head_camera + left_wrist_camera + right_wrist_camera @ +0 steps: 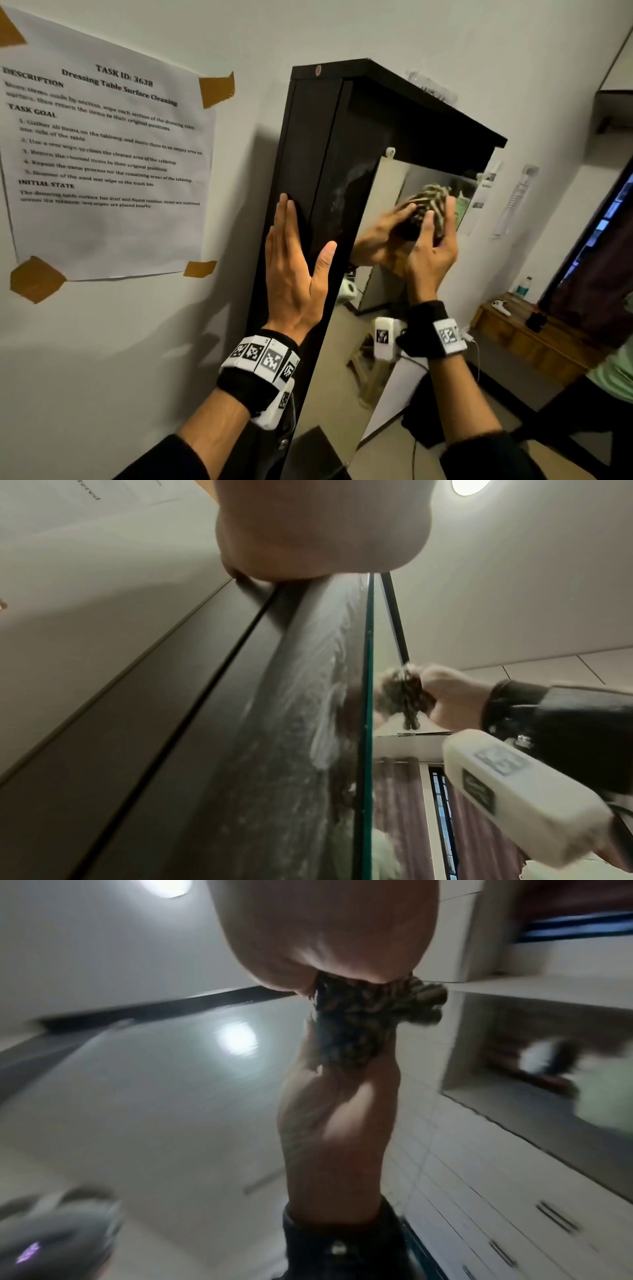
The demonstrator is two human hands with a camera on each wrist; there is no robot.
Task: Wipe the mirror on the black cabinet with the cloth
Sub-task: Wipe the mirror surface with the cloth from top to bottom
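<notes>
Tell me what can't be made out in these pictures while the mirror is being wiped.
- Head view: where the cloth meets the mirror is covered by the right hand and blurred.
- Left wrist view: left hand fingers cut off by the top edge.
- Right wrist view: motion blur smears the cloth's pattern.
- Head view: the cabinet bottom is cut off.
</notes>
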